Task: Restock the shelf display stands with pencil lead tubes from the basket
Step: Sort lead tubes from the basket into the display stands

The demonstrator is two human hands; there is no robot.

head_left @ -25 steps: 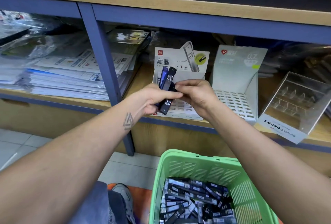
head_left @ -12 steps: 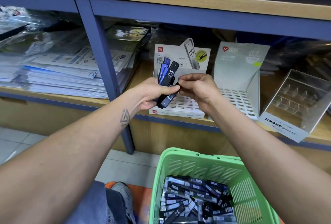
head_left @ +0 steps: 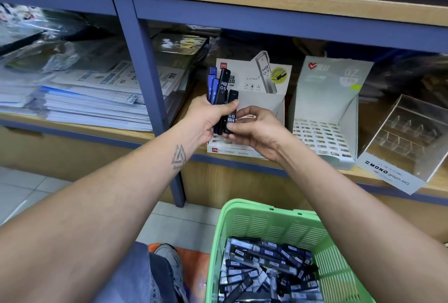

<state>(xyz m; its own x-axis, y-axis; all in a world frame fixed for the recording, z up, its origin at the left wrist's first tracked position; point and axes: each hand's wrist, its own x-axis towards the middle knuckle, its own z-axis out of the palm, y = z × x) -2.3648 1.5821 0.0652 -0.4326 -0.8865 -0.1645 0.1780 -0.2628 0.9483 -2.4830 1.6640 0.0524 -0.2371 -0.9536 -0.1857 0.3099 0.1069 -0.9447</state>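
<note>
Our left hand (head_left: 210, 116) clenches a fan of slim black and blue plastic lead tubes (head_left: 219, 89); our right hand (head_left: 257, 130) pinches one black "HB 0.5" tube (head_left: 231, 113) between fingertips.

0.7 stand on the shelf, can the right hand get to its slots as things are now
Probably yes, once freed. The 0.7 stand sits just beside the right hand with nothing between them, its slots open. But that hand is pinching a black tube from the left hand.
</note>
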